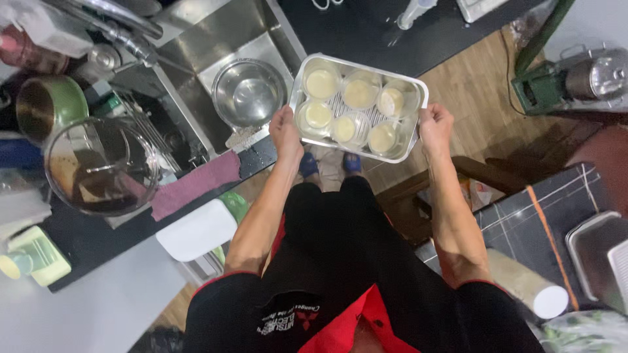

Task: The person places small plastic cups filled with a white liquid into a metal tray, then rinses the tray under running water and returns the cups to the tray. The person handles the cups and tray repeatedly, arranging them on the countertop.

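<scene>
Overhead, the person stood on the wooden floor point(477, 85) between two dark counters and held a white rectangular tray point(411, 145) out in front of the body, above the feet. The left hand point(286, 133) gripped the tray's left short edge, fingers curled under the rim and thumb pressed on top; the right hand point(436, 124) gripped the right short edge the same way. Both grips were closed on the rim — fingers together, not spread.

The tray's long axis ran roughly left to right across the body, tilted so that its left end sat slightly farther from the person than the right. It held six round clear cups point(361, 93) of pale yellow filling in two rows of three, on a slotted insert.

Edges and room: the tray's far left corner overlapped the edge of the black counter point(258, 157) beside the steel sink point(216, 39); whether it touched could not be told. A steel bowl point(249, 91) sat in the sink just left of the tray. A pink cloth point(196, 186) hung over the counter edge, near the left forearm. To the right, a dark tiled surface point(536, 216) with a metal pan point(595, 252) stood well apart from the tray — open floor lay between. A white stool point(196, 230) stood beside the left leg.
</scene>
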